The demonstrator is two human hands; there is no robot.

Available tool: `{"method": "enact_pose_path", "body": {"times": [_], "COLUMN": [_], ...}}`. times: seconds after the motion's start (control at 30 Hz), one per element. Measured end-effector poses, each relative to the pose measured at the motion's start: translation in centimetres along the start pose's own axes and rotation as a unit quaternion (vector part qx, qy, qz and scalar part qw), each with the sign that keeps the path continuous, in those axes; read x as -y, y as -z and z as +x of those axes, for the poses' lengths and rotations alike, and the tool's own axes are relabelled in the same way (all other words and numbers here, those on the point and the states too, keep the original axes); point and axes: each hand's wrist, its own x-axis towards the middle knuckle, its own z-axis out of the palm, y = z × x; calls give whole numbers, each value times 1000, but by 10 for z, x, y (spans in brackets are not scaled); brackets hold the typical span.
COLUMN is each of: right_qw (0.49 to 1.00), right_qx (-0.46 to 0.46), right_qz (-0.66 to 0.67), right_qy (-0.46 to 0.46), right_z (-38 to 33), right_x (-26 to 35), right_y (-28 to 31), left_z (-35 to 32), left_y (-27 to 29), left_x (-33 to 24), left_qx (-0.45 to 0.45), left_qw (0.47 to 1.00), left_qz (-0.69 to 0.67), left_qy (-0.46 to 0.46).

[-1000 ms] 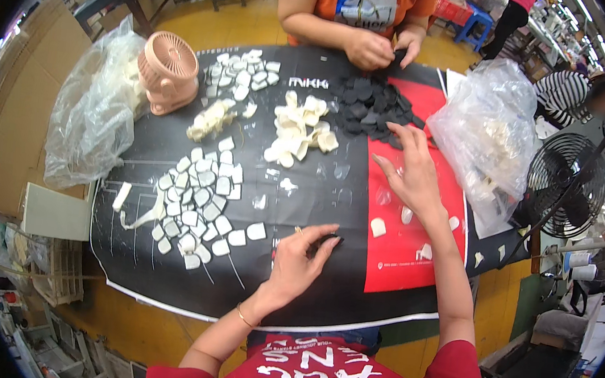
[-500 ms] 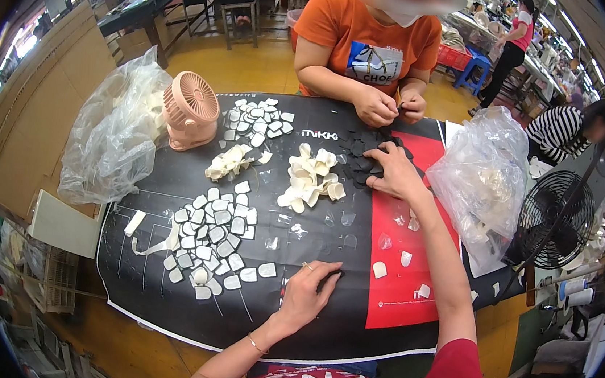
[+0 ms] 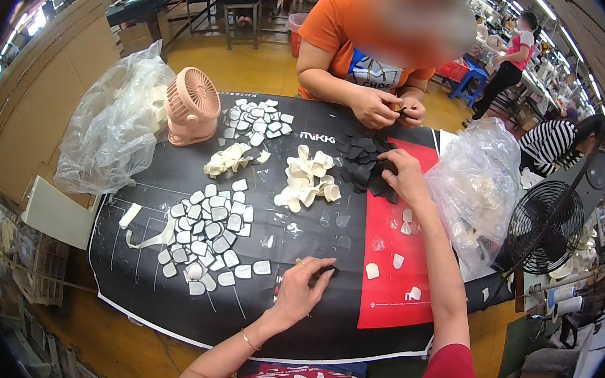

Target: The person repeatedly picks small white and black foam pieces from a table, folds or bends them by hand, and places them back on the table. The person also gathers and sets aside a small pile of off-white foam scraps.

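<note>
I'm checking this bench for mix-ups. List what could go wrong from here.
1. The right hand reaches into the pile of dark pieces that the co-worker's hands work right beside; the two could bump or grab the same piece.
2. That forearm passes over the loose small pieces on the red panel and may sweep them aside.
3. The left hand pinches a small dark piece on the black mat, where it would be hard to spot if dropped.

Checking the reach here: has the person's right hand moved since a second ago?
Yes. The right hand went from the red panel up and away to the pile of black pieces, where it now rests.
</note>
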Motion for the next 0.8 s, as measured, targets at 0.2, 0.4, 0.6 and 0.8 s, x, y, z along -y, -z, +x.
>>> {"method": "enact_pose_path", "body": {"times": [0.2, 0.4, 0.6, 0.8], "right_qw": [981, 989, 998, 990], "right_qx": [-89, -75, 28, 50], "right_qz": [148, 45, -8, -119], "right_qy": [-91, -122, -58, -59], "right_z": [0, -4, -9, -4], "right_x": [-14, -30, -13, 9], "right_y": [8, 14, -1, -16], "left_z": [18, 19, 15, 15], "left_y": [-11, -23, -24, -23], "left_x": [2, 4, 4, 4], "left_qx": [33, 32, 27, 25], "left_qw": [998, 998, 999, 999], "left_qz": [-46, -50, -29, -38], "left_qy": [6, -6, -3, -12]}}
